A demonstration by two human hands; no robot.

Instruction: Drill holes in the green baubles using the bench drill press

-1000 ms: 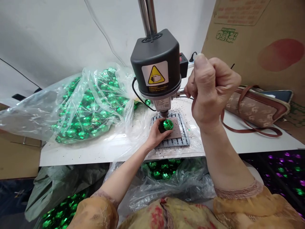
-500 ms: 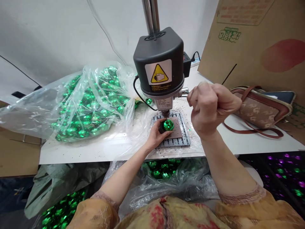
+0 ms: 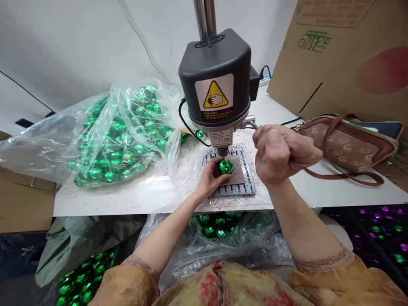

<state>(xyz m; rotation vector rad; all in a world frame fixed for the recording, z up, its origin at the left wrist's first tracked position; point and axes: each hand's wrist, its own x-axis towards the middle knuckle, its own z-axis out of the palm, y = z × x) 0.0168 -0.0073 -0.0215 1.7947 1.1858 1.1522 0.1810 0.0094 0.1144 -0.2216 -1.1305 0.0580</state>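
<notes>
A small drill press [image 3: 216,80] with a black motor housing and a yellow warning label stands on the white table. My left hand [image 3: 212,176] grips a shiny green faceted ball [image 3: 226,166] under the chuck [image 3: 222,151], with the bit at the top of the ball. The ball rests over a flat brownish board [image 3: 238,172] on the slotted metal base [image 3: 250,180]. My right hand [image 3: 280,151] is closed around the press's feed lever [image 3: 251,121]; most of the lever's end is hidden in the fist.
A clear plastic bag [image 3: 121,140] of green balls lies on the left. Another open bag [image 3: 219,225] of them sits below the table's front edge. On the right are a strapped handbag [image 3: 353,142] and a large cardboard box [image 3: 344,59]. Dark shavings litter the table [image 3: 105,204].
The view has shifted slightly. My right fist has stayed on the lever with little movement, and my left hand still holds the ball under the bit.
</notes>
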